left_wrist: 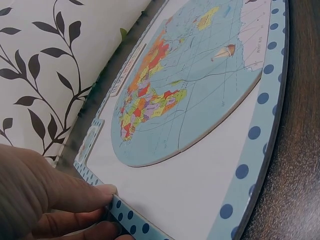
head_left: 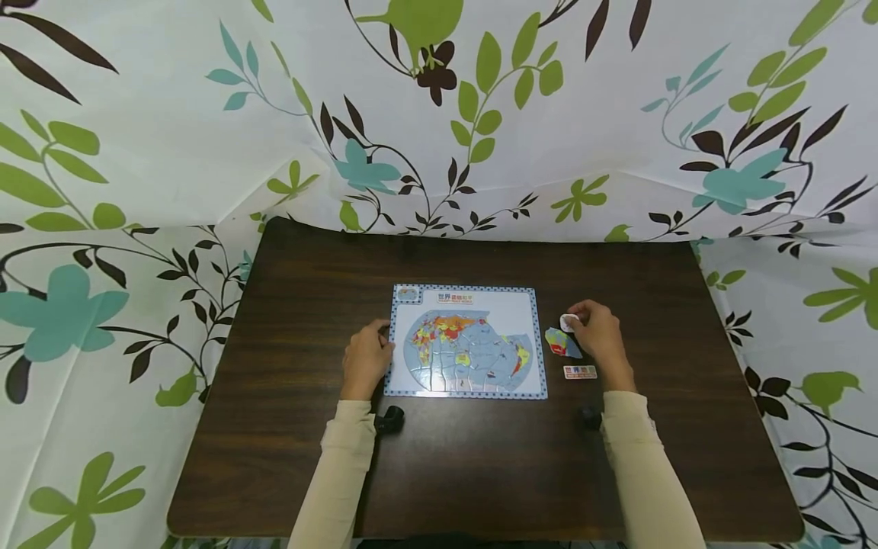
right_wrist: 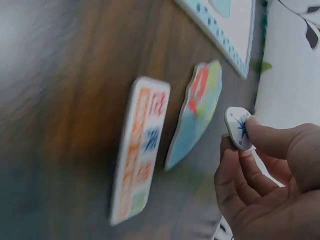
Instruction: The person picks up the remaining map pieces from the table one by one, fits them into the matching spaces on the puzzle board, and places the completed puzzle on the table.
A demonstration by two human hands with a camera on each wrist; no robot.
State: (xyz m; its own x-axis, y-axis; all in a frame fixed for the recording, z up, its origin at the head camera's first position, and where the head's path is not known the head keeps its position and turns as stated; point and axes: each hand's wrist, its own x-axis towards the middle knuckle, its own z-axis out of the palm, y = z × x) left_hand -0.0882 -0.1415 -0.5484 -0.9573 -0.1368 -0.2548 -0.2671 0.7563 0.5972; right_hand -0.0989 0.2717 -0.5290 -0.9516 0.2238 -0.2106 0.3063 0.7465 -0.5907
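The right hand (head_left: pixel 600 339) is pinching the white compass piece (right_wrist: pixel 237 129) between its fingers just right of the puzzle board (head_left: pixel 517 305), which is lying to the left, its long axis running left to right. A map piece (head_left: pixel 559 343) and a title strip (head_left: pixel 580 372) are lying on the bench (head_left: pixel 494 465), nearer than the compass piece, while the left hand (head_left: pixel 366 357) is gripping the board's left edge, fingers clamped.
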